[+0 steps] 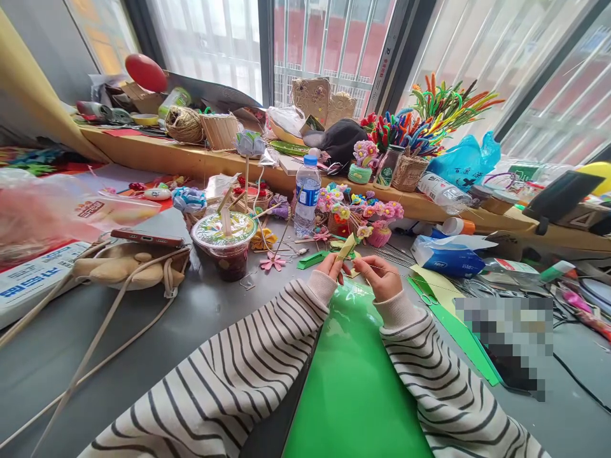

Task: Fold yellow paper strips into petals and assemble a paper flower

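Observation:
Between the fingers of my left hand (331, 266) is a folded piece of pale yellow paper (347, 247), pointing up and away from me. My right hand (383, 277) is just beside it, thumb and forefinger pinched together. What those fingertips hold is too small to make out. Both hands are above a shiny green sheet (358, 381) that runs toward me. A folded green paper piece (312, 259) lies just beyond my left hand. A pink paper flower (272, 261) rests farther left.
A lidded drink cup (225, 245) and a water bottle (307, 197) stand beyond my hands. Crocheted flowers (363, 210) crowd the back. To the right are green-handled scissors (428, 299), yellow and green paper, and a blue tissue pack (449, 256). A phone (147, 237) lies on a beige bag at left.

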### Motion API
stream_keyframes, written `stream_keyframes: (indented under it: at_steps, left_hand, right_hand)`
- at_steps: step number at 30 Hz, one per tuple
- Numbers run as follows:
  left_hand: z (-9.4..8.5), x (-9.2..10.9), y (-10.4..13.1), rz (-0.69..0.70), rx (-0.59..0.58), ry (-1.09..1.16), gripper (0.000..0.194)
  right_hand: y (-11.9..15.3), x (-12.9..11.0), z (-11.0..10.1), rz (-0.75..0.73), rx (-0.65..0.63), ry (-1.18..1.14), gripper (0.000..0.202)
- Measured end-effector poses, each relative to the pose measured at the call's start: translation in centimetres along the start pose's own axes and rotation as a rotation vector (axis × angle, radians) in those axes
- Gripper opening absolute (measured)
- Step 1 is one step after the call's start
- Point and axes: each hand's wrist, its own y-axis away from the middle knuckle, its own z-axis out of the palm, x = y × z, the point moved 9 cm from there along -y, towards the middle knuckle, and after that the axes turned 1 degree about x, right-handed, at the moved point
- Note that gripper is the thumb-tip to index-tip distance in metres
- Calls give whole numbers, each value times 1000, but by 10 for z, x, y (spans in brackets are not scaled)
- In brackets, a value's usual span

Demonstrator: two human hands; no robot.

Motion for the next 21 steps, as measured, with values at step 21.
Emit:
stream_keyframes:
  at_steps: [21]
  left_hand:
    - [6,-2,-1,-15,4,249,8]
  right_hand:
    - [12,-16,-1,-162,139,116,14]
